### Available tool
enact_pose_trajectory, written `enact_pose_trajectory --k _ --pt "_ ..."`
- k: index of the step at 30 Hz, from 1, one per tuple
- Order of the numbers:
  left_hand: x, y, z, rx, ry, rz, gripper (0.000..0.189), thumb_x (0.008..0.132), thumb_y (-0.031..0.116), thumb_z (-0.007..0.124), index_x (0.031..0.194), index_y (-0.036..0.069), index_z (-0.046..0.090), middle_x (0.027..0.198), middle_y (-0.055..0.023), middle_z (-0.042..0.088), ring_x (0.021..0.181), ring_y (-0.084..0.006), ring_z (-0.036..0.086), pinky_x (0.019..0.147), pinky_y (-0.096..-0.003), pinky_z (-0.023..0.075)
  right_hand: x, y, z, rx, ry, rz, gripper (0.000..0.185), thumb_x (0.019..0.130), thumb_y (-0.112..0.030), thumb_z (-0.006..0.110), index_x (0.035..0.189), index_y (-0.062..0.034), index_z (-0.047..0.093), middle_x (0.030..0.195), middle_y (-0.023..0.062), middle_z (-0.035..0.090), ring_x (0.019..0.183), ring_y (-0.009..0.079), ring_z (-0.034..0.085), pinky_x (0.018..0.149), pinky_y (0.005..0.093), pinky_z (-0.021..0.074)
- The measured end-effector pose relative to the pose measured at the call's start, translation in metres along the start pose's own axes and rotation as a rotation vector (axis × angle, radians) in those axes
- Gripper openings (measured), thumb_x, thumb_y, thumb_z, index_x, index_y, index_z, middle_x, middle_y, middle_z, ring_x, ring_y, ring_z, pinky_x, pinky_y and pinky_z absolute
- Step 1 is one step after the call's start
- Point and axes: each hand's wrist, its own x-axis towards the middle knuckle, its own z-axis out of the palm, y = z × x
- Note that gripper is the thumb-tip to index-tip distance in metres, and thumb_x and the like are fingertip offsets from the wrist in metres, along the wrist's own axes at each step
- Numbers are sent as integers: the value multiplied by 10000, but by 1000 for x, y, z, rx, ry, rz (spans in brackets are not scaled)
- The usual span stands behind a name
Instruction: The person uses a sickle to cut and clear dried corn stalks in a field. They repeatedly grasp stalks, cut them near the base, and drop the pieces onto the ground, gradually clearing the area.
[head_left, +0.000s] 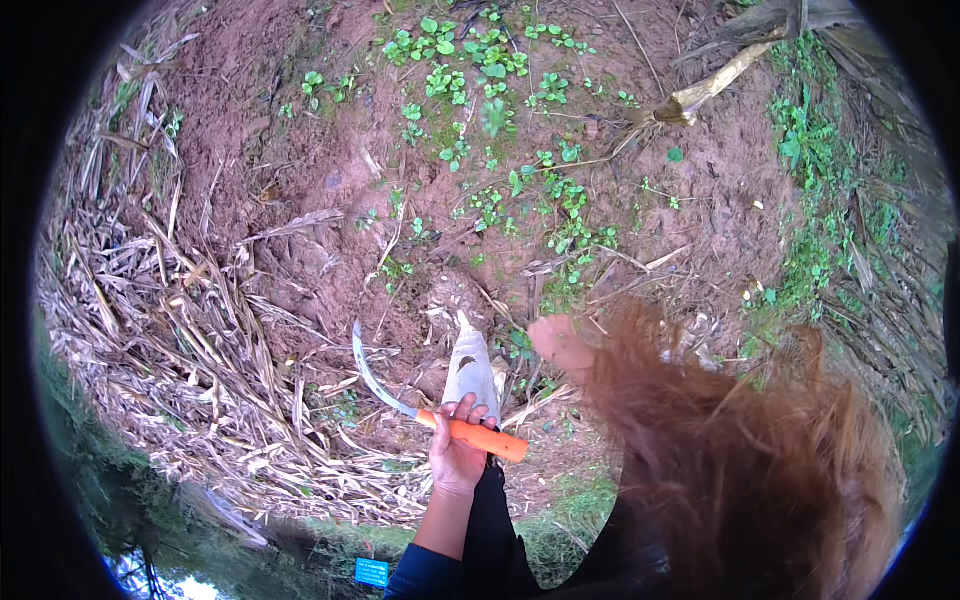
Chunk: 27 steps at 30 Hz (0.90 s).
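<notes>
My left hand (459, 454) lies palm up near the bottom middle, its fingers curled around the orange handle (495, 441) of a sickle. From the handle, the curved metal blade (367, 371) reaches up and to the left, over soil and dry stalks. Just beyond this hand is a pale, soiled piece of footwear (471, 364) at the end of a dark-clothed leg. My right hand (559, 341) shows only in part above the ground, to the right of the footwear. Long reddish-brown hair (712, 435) covers the rest of it, so its fingers and anything in them cannot be made out.
Dry corn stalks and leaves (202, 360) lie heaped at the left. Reddish soil (270, 150) bears small green plants (487, 60). A cut, dry stalk (712, 86) is at the upper right, with more stalks (885, 322) along the right edge. A blue sign (371, 572) with writing stands at the bottom.
</notes>
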Motion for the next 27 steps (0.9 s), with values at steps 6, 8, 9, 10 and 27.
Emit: enact_pose_trajectory --k 6,8,9,10,27 --pt "-8 -11 -10 11 -15 -13 237 902 332 492 1009 123 524 1175 -103 537 1048 -264 530 919 -463 410 51 32 -52 85 620 12 299 750 -93 504 1039 -17 520 981 147 527 842 273 594 634 370 528" --pt "0 -15 -10 54 -22 -46 235 904 331 488 1002 121 524 1174 -106 537 1047 -264 530 917 -464 411 74 57 -85 59 796 37 288 770 -94 495 1047 -17 481 971 144 510 814 263 594 595 359 529" --pt "-1 -15 -13 70 -5 -31 234 905 330 486 999 120 525 1173 -108 537 1047 -264 531 917 -464 411 89 53 -99 50 898 25 248 782 -101 493 1014 -14 486 934 136 528 771 249 605 558 350 530" --pt "-2 -15 -15 74 10 -13 232 909 328 475 991 117 525 1168 -112 539 1046 -263 531 909 -462 416 103 48 -110 37 935 72 267 792 -109 484 1041 -15 475 934 134 537 774 242 605 561 349 527" --pt "3 -33 -23 196 90 -58 189 893 305 508 961 131 538 1134 -82 577 1016 -248 558 888 -469 429 -26 -7 104 79 82 -88 234 685 -116 563 893 -23 615 939 145 590 823 220 605 614 365 519"
